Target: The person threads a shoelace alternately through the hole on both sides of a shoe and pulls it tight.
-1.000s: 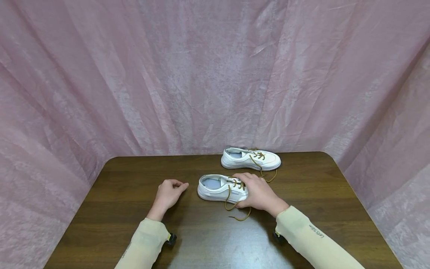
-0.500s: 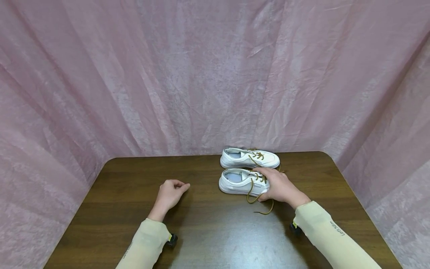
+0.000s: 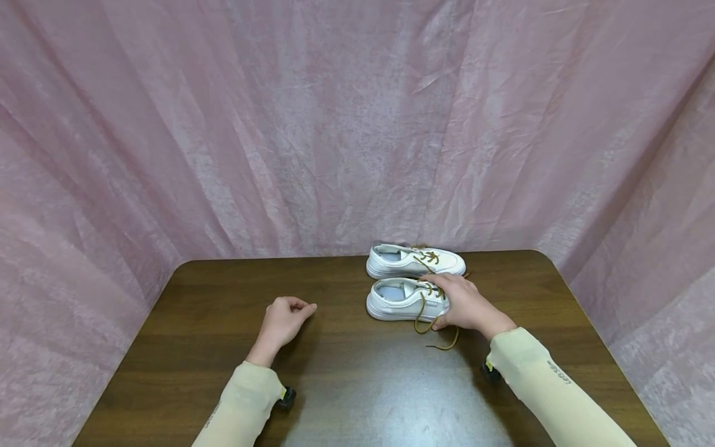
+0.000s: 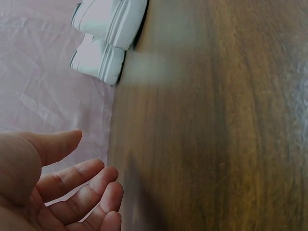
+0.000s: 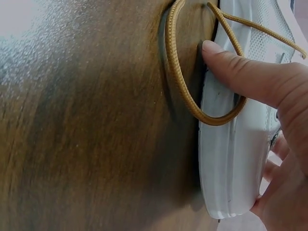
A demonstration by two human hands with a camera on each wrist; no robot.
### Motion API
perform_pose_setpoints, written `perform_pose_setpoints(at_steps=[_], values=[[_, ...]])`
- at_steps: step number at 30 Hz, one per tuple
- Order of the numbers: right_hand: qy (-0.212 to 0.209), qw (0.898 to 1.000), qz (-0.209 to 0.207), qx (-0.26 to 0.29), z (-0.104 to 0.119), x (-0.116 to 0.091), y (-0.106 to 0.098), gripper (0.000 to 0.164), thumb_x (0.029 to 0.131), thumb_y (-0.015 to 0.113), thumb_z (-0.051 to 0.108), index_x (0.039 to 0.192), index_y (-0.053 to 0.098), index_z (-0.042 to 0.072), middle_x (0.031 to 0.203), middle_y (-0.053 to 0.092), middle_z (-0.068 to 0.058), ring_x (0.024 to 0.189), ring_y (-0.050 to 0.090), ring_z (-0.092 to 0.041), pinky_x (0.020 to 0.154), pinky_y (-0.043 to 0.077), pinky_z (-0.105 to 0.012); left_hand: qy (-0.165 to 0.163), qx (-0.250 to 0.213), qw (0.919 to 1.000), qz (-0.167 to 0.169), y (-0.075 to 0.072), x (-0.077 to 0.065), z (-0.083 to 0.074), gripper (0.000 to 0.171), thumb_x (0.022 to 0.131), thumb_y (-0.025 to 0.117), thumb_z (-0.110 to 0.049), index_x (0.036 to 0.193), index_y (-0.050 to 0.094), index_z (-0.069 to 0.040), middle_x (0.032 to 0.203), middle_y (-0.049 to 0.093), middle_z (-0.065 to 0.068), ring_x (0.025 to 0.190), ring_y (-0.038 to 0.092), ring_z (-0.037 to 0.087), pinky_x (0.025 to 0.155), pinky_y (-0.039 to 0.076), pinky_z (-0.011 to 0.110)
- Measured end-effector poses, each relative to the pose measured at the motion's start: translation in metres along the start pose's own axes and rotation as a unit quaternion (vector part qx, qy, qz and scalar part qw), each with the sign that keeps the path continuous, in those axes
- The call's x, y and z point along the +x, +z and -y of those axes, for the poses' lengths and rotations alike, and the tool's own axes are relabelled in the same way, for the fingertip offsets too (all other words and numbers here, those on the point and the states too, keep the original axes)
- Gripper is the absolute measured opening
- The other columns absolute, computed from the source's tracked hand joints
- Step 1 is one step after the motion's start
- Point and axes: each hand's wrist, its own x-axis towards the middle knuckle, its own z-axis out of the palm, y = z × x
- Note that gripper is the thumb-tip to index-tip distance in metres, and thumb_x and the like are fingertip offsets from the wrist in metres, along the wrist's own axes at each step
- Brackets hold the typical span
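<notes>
Two white sneakers with brown laces stand side by side at the back of the table, toes to the right. My right hand grips the toe of the near sneaker, thumb on the near side and fingers over the far side. In the right wrist view the thumb presses the white sole edge, and a loose lace loops beneath it. Just behind lies the far sneaker, its toe partly behind my hand. My left hand is held to the left, fingers loosely curled, holding nothing.
The brown wooden table has rounded back corners. A pink velvet curtain hangs right behind its back edge and along both sides. A loose lace end trails on the tabletop in front of the near sneaker.
My right hand has moved the near sneaker right and back, up beside the far one. Over the last half second it has shifted only slightly. The left hand has stayed in place.
</notes>
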Motion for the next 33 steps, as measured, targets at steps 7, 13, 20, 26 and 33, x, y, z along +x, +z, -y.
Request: perform_pose_setpoints(at_steps=[7,13,20,26,33], values=[[0.016,1.0,-0.001,-0.009,0.002,-0.001,-0.009,0.109,0.044,0.092,0.043,0.14,0.04,0.03,0.134,0.044,-0.005,0.127,0.039,-0.029,0.1,0.027,-0.059,0.015,0.022,0.9994,-0.02,-0.011,-0.002,-0.006,0.034,0.085,0.061,-0.051,0.096,0.071,-0.02,0.091,0.069,-0.001,0.079,0.062,0.014,0.064,0.049,0.03],[0.013,0.999,-0.049,-0.01,0.014,-0.006,-0.045,0.1,0.056,0.08,0.062,0.141,0.038,0.028,0.136,0.042,-0.004,0.126,0.042,-0.027,0.099,0.028,-0.058,0.107,0.095,0.9821,-0.123,-0.031,-0.005,-0.03,0.04,0.089,0.059,-0.046,0.113,0.065,-0.015,0.11,0.068,0.006,0.094,0.064,0.026,0.074,0.05,0.043],[0.041,0.985,-0.166,-0.021,0.029,-0.029,-0.086,0.094,0.064,0.064,0.075,0.141,0.038,0.028,0.145,0.037,-0.007,0.132,0.034,-0.035,0.102,0.02,-0.058,0.197,0.176,0.9448,-0.194,-0.043,-0.016,-0.055,0.068,0.091,0.05,-0.054,0.142,0.039,-0.012,0.15,0.033,0.016,0.141,0.022,0.037,0.105,0.023,0.062],[0.068,0.975,-0.204,-0.058,0.031,-0.053,-0.081,0.101,0.065,0.062,0.076,0.146,0.03,0.026,0.154,0.021,-0.011,0.142,0.015,-0.038,0.108,0.007,-0.064,0.199,0.217,0.9381,-0.183,-0.035,-0.029,-0.056,0.08,0.088,0.038,-0.067,0.15,0.017,-0.022,0.156,0.016,0.012,0.146,0.001,0.031,0.106,0.013,0.066],[0.107,0.97,-0.182,-0.118,0.029,-0.067,-0.052,0.111,0.061,0.052,0.086,0.15,0.012,0.033,0.158,0.003,-0.012,0.144,-0.008,-0.037,0.106,-0.009,-0.067,0.181,0.242,0.9416,-0.148,-0.02,-0.04,-0.043,0.086,0.083,0.035,-0.075,0.15,0.003,-0.033,0.159,0.001,0.002,0.146,-0.008,0.029,0.107,0.005,0.068]])
